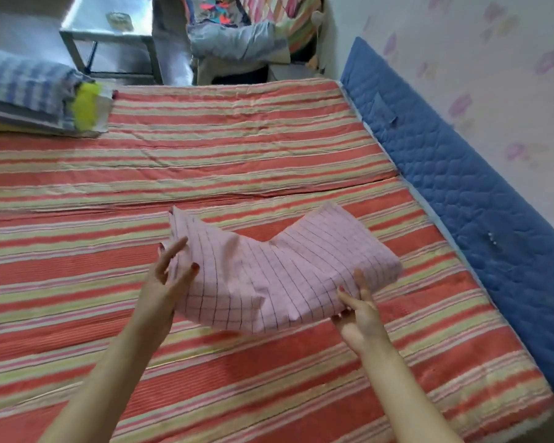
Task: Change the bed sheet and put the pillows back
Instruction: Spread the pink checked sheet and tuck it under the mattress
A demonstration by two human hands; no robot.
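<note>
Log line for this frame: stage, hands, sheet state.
stage: new sheet not spread | left hand: holds folded pink sheet | right hand: holds its near edge | striped mattress: bare

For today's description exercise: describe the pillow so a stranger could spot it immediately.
Start at the big bed with the red-striped mattress cover. Look to its far left corner, near the metal table. The pillow lies there: the only blue-and-white checked thing, with a yellow end.
</note>
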